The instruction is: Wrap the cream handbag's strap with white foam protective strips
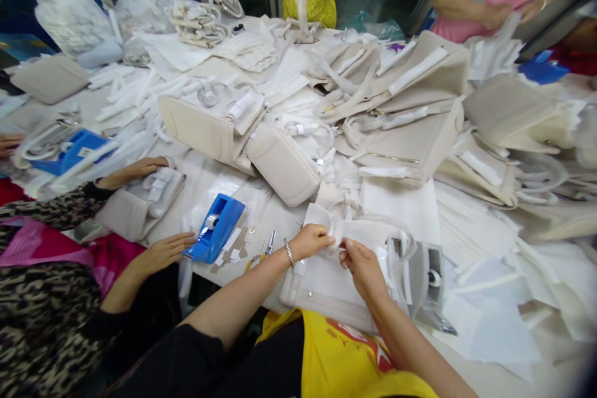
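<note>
A cream handbag (326,283) lies flat on the table in front of me. Above its upper part, my left hand (311,240), with a bracelet on the wrist, pinches a whitish wrapping strip (334,228) near the bag's handle. Close beside it, fingertips bent together, my right hand (364,266) pinches the lower end of that same strip. Clear wrapping also covers a strap (407,239) at the bag's right side. A grey tape dispenser (426,280) stands just right of the bag. Yellow-handled snips (269,245) lie to the left, near my left forearm.
A co-worker at left has one hand on a folded cream bag (135,205) and the other beside a blue tape dispenser (215,228). Cream bags (198,124) and white paper sheets (480,230) crowd the table. Other people stand along the far side.
</note>
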`<action>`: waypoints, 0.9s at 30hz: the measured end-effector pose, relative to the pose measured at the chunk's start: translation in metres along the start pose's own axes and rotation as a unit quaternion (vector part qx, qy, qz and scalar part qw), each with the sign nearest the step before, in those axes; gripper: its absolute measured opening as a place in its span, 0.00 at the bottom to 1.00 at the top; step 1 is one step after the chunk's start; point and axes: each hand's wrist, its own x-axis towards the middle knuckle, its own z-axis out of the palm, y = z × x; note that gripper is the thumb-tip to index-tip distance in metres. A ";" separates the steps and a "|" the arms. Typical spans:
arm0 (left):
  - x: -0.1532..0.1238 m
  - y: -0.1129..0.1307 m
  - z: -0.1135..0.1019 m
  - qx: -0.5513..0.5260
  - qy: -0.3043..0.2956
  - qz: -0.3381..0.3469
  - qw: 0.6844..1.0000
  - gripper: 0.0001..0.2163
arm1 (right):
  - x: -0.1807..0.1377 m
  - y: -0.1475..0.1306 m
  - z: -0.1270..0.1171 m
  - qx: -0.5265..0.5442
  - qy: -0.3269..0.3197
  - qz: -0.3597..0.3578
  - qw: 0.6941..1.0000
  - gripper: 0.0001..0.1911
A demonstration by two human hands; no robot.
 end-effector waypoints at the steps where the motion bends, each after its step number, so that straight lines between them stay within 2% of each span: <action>1: -0.001 -0.002 0.000 0.010 0.001 0.020 1.000 0.12 | 0.002 -0.003 0.000 0.065 -0.017 0.035 0.997 0.18; 5: -0.005 -0.009 0.000 0.076 0.044 0.094 0.992 0.11 | 0.010 -0.003 0.013 0.234 -0.055 0.110 0.964 0.13; 8: -0.009 -0.010 0.001 0.128 0.084 0.118 0.981 0.08 | 0.011 0.001 0.024 0.290 -0.022 0.123 0.949 0.12; 10: -0.011 -0.010 0.005 0.163 0.106 0.117 0.974 0.07 | 0.012 0.004 0.027 0.294 0.004 0.110 0.950 0.12; 14: -0.017 -0.009 0.024 0.220 0.141 0.099 0.960 0.09 | 0.016 0.016 0.026 0.234 0.039 0.064 0.969 0.14; 18: -0.020 -0.006 0.039 0.268 0.142 0.070 0.950 0.14 | 0.018 0.030 0.022 0.127 0.069 0.022 0.989 0.15; 22: -0.016 -0.003 0.036 0.273 0.105 0.059 0.955 0.08 | 0.014 0.031 0.021 0.023 0.082 -0.027 0.996 0.14; 27: -0.009 -0.008 0.028 0.291 0.045 0.034 0.955 0.03 | 0.007 0.027 0.017 -0.093 0.093 -0.090 0.987 0.14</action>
